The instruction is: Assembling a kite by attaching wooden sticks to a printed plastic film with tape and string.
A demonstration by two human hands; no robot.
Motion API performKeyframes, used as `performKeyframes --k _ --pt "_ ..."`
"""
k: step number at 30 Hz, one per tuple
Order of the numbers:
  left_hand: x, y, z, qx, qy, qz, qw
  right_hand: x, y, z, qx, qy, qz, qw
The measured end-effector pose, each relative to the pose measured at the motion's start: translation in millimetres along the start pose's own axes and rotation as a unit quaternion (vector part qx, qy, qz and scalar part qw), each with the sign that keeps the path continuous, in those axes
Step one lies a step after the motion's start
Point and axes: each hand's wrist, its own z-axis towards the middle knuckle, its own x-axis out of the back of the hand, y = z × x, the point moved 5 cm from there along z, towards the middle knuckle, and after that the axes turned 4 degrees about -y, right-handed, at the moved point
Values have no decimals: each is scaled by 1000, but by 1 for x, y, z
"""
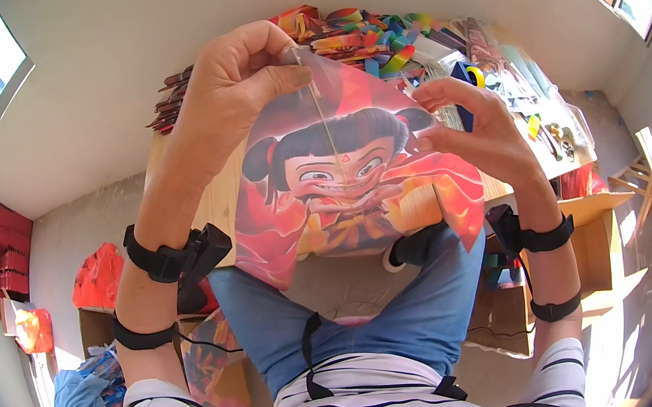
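A thin printed kite [338,143] hangs upright in front of me, showing a red and orange cartoon figure with black hair buns. A slim rod [323,112] runs down its middle from the pointed top. My left hand [245,69] pinches that top tip, where a small clear piece shows, between thumb and forefinger. At the kite's right edge is my right hand [474,120], its thumb on the front and its other fingers curled around the edge. The lower part of the kite hangs above my knees, and its back is hidden.
Behind the kite, a wooden table [217,198] carries folded printed kites [336,40], rainbow strips [402,59], a yellow tape roll [476,76] and clear plastic packs [549,101]. Cardboard boxes [591,249] stand at right; red bags [98,273] and blue cloth [83,400] lie at left.
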Motion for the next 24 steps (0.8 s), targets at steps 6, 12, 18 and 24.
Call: performKeyframes --k 6,12,18,24 --pt "-19 7 4 -43 -55 -44 997 -28 -56 38 75 -38 69 994" --pt "-16 -29 -42 71 27 -119 990 -22 -56 54 39 4 36 999" --pt "4 -104 -139 272 -45 -12 961 -4 -41 58 5 54 79 995" --pt "59 -120 -176 293 48 -3 955 -2 -36 61 -2 91 168 982"
